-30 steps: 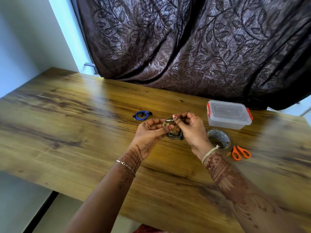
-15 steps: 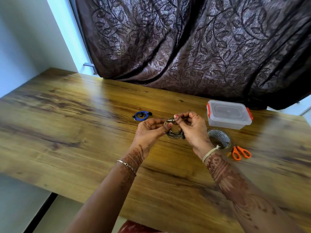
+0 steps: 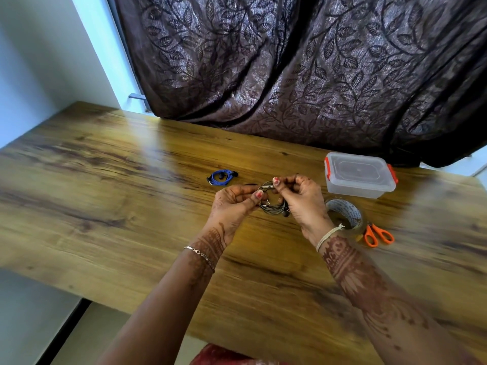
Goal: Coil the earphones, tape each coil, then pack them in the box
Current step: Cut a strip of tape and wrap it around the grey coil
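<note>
Above the wooden worktop, the left hand and right hand both pinch a coiled grey wired earphone; a blue coiled earphone lies nearby.

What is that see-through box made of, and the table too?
The box looks like clear, slightly cloudy plastic, since the table shows through its walls, with orange clips. The table looks like wood or a wood-print board: brown grain streaks and a glossy shine; which one, I can't tell.

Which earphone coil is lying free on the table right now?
The blue earphone coil, lying alone on the table left of the hands. The grey earphone coil is held between the left hand and right hand.
</note>
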